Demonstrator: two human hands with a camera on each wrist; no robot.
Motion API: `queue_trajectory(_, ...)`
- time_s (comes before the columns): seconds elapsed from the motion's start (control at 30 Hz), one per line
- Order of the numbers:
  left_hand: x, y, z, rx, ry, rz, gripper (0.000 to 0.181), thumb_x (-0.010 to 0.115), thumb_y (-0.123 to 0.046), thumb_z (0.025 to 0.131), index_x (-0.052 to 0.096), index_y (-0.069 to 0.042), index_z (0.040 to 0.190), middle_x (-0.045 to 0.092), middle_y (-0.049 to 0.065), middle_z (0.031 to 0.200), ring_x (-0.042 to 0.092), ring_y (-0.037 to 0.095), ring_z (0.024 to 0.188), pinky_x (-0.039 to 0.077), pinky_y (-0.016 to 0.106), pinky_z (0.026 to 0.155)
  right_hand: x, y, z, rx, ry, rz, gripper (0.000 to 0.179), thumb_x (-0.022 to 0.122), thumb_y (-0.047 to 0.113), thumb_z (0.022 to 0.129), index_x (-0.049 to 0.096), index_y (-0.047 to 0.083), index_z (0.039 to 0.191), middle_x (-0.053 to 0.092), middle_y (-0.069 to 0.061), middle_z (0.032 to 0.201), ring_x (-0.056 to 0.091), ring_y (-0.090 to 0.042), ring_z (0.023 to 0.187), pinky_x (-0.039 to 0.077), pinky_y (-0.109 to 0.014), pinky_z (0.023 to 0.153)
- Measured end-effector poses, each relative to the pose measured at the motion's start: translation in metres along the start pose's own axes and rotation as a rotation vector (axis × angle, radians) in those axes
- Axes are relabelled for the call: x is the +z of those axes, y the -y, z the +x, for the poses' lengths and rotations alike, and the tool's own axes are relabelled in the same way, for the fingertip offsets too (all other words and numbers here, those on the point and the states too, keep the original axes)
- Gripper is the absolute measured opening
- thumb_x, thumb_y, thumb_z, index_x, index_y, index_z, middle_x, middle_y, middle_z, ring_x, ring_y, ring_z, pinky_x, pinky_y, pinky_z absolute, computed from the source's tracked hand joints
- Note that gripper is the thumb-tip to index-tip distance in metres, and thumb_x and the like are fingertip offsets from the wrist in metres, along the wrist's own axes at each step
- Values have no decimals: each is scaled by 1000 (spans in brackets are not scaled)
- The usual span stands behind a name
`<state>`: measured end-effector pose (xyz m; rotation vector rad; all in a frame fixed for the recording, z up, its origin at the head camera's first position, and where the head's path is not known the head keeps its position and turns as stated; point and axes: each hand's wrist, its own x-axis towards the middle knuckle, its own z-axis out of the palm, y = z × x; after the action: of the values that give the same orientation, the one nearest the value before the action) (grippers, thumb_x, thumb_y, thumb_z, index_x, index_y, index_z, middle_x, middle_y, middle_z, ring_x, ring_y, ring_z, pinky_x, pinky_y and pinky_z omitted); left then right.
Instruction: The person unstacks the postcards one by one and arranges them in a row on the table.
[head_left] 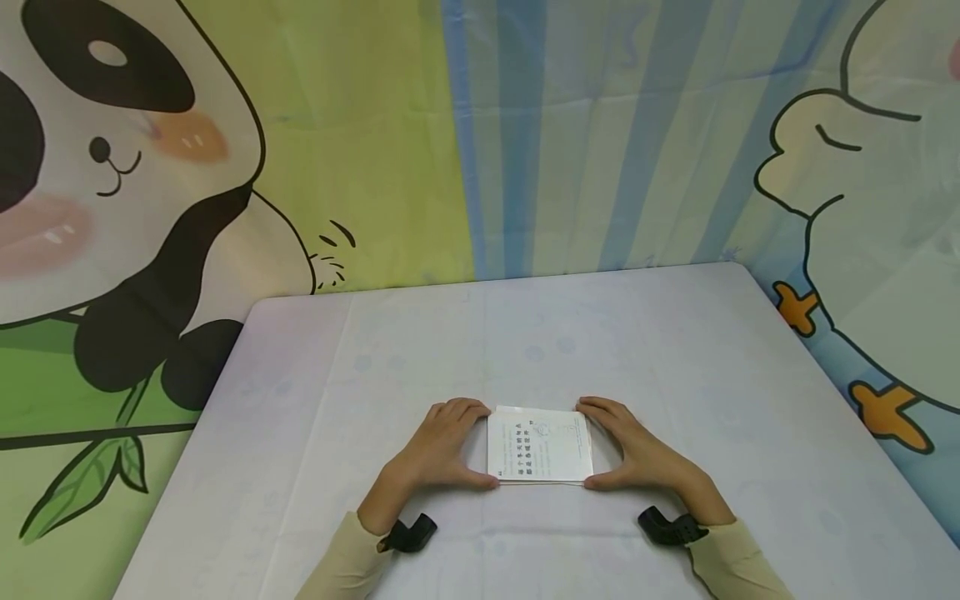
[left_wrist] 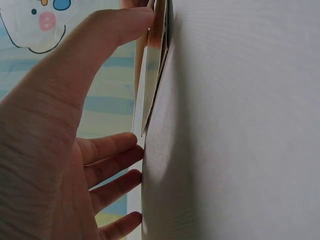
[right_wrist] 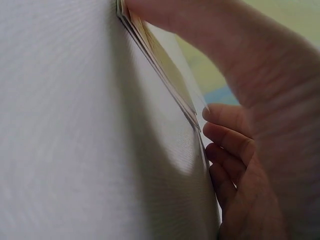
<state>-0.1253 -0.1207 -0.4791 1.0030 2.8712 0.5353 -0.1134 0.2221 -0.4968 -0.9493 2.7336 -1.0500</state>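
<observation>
Little stack of printed paper (head_left: 540, 446) sitting on the table, just right of lower centre in the frame. Left hand (head_left: 435, 454) frames its left end, right hand (head_left: 647, 457) its right, both spread in a wide C with thumbs at the bottom corners. Whitish tablecloth (head_left: 420, 358) underneath, cartoon panda (head_left: 135, 200) upper left.

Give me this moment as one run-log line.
left hand: at left corners of paper stack | right hand: at its right corners | paper stack: between both hands, printed side up | tabletop: pale
</observation>
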Motion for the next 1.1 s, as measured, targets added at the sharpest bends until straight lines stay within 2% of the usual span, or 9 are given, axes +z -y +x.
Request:
queue_trajectory(0.2, 1, 1, 0, 14, -25, -11, 93, 75, -69, 64, 52, -11, 132, 51, 1, 132, 43, 21, 127, 35, 43, 101, 0, 0, -1, 17, 8, 19, 105, 88, 48, 65, 39, 7, 148, 34, -10, 151, 31, -30, 137, 37, -57, 102)
queue_trajectory(0.33, 1, 1, 0, -3, -23, -24, 92, 75, -70, 64, 51, -13, 133, 52, 1, 132, 39, 24, 132, 30, 46, 106, 0, 0, -2, 22, -2, 31, 105, 88, 45, 65, 37, 7, 149, 35, -12, 150, 31, -33, 136, 36, -60, 101)
queue_trajectory(0.5, 3, 1, 1, -3, -49, -31, 95, 75, -69, 64, 49, -12, 135, 54, -3, 116, 39, 24, 126, 24, 47, 110, -1, -1, -3, 31, -22, 52, 105, 87, 42, 66, 34, 9, 150, 35, -18, 148, 30, -37, 135, 35, -66, 99)
queue_trajectory(0.57, 3, 2, 2, -2, -60, -38, 96, 76, -67, 64, 48, -11, 137, 53, -4, 109, 40, 23, 122, 25, 47, 109, -2, -1, -3, 37, -28, 61, 105, 87, 41, 66, 33, 11, 151, 35, -18, 148, 29, -38, 136, 34, -67, 99)
queue_trajectory(0.73, 2, 1, 3, 3, -87, -63, 98, 78, -64, 65, 45, -10, 140, 53, -6, 104, 44, 18, 114, 34, 40, 99, -2, -1, -2, 13, -57, 99, 107, 89, 36, 67, 31, 9, 152, 37, -13, 149, 29, -32, 136, 33, -65, 99)
queue_trajectory(0.83, 1, 1, 3, 14, -108, -86, 99, 81, -60, 65, 44, -9, 142, 56, -7, 102, 48, 14, 105, 37, 37, 94, -1, -1, -2, -23, -84, 99, 108, 89, 33, 66, 30, 8, 153, 47, -7, 139, 36, -24, 128, 34, -54, 99)
queue_trajectory(0.93, 1, 1, 3, 9, -112, -129, 100, 83, -55, 66, 42, -9, 144, 58, -8, 98, 52, 11, 97, 36, 36, 92, -1, -4, -1, -72, -97, 135, 108, 89, 25, 68, 26, 5, 153, 57, -1, 119, 48, -16, 111, 35, -38, 95)
queue_trajectory(1.03, 0, -1, 4, 0, -99, -195, 97, 85, -47, 69, 40, -8, 145, 60, -7, 96, 54, 8, 91, 35, 36, 91, -1, -7, 0, -113, -85, 241, 108, 88, 14, 71, 20, 2, 154, 61, 1, 97, 55, -14, 88, 41, -27, 83)
queue_trajectory(1.1, 1, -1, 5, -3, -85, -232, 94, 84, -43, 72, 38, -7, 146, 60, -7, 96, 55, 7, 90, 34, 37, 91, -1, -8, 0, -126, -67, 326, 108, 86, 6, 73, 16, 1, 155, 60, -2, 85, 54, -17, 75, 45, -28, 70)
